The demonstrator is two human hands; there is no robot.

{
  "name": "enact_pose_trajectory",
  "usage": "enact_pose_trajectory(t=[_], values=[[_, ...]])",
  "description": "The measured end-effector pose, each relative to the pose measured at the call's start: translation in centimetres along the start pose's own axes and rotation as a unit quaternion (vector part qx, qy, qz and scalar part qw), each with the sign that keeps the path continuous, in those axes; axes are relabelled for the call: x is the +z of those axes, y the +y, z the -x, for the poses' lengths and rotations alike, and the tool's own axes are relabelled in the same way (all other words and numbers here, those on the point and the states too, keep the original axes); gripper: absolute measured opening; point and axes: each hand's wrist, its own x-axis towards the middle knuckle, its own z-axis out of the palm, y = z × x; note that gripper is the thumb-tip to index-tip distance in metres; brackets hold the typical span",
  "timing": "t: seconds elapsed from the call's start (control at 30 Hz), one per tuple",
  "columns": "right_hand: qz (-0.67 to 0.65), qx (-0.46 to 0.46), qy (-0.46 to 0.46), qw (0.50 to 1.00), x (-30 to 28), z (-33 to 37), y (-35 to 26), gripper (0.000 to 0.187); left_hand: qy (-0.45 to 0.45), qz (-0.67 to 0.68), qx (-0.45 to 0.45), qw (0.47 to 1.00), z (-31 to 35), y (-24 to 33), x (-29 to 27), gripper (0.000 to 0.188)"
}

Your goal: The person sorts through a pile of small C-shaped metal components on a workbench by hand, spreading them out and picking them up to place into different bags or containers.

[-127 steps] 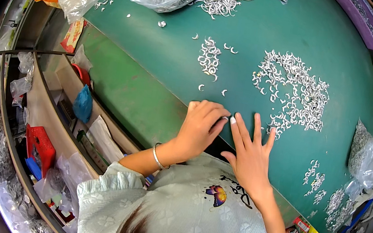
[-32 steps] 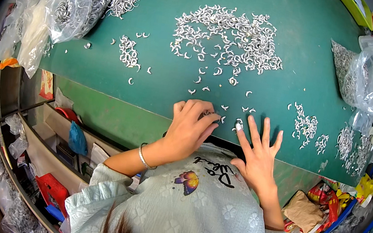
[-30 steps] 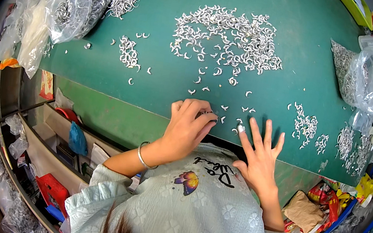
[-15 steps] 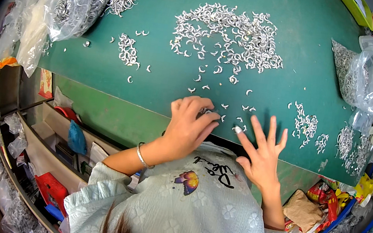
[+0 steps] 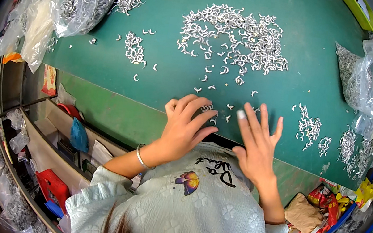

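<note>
My left hand (image 5: 186, 121) is at the table's near edge, fingers bent and apart. A small cluster of silver crescent-shaped metal pieces (image 5: 207, 107) shows between its fingertips; whether they lie on the table or touch the fingers is hard to tell. To its right, my right hand (image 5: 258, 148) reaches over the edge with fingers stretched out and nothing gripped. A white covering wraps one fingertip. Loose crescents (image 5: 230, 107) lie between the two hands, and one or more are partly hidden by the right fingers. Farther off spreads a large pile of the same crescents (image 5: 254, 40).
Smaller piles (image 5: 134, 48) lie left and right (image 5: 308, 126) on the green table (image 5: 93, 65). Clear bags of metal pieces stand at the far left (image 5: 87, 5) and right (image 5: 369, 87). Below the left edge is a compartmented drawer unit (image 5: 31, 135); wrappers (image 5: 323, 197) fill a spot at lower right.
My left hand's fingers have spread from a tighter curl around the crescents, uncovering them more. The right hand has shifted slightly left and away from me, over the loose crescents. The whole view has shifted slightly.
</note>
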Motion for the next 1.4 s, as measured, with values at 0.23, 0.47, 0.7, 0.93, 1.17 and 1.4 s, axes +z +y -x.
enact_pose_trajectory(t=[0.23,0.47,0.7,0.93,1.17,1.4], values=[[-0.024,0.004,0.030,0.999,-0.7,1.9,1.5,0.063,0.019,-0.002,-0.016,1.000,-0.3,-0.1,-0.5,0.033],[0.001,-0.059,-0.078,0.995,0.1,-1.5,-0.2,0.076,-0.224,0.571,-0.326,0.720,2.6,0.7,0.2,0.009],[-0.058,-0.031,0.010,0.998,-0.7,0.4,1.9,0.066,-0.324,0.746,-0.399,0.422,3.4,-1.0,6.7,0.051],[-0.090,-0.027,-0.026,0.995,-0.7,0.9,1.4,0.067,-0.276,0.870,-0.338,0.230,2.2,-0.9,9.6,0.073],[-0.117,-0.088,-0.090,0.985,0.5,0.1,0.4,0.070,-0.212,0.924,-0.313,0.051,3.9,-1.9,11.2,0.062],[-0.165,-0.117,-0.017,0.979,0.5,-1.7,-0.2,0.058,-0.229,0.892,-0.368,0.124,4.5,-2.1,10.6,0.051]])
